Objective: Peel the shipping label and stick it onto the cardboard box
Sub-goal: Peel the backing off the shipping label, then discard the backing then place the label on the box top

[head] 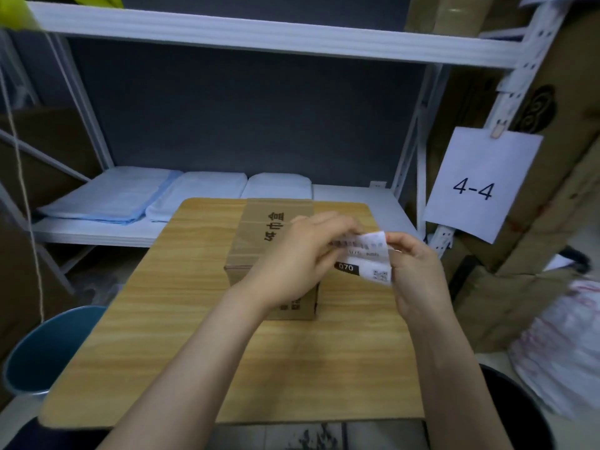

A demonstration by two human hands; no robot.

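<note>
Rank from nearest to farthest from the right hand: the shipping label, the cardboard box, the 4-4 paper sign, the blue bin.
From the right hand:
1. shipping label, pinched in its fingers.
2. cardboard box, just left, on the table.
3. 4-4 paper sign, upper right on the rack.
4. blue bin, far left, on the floor.

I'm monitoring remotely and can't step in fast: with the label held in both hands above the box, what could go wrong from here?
1. The shipping label is curled between the left hand and right hand; it may fold and stick to itself.
2. The cardboard box sits unheld on the wooden table, so pressing could shift it and skew the label.
</note>
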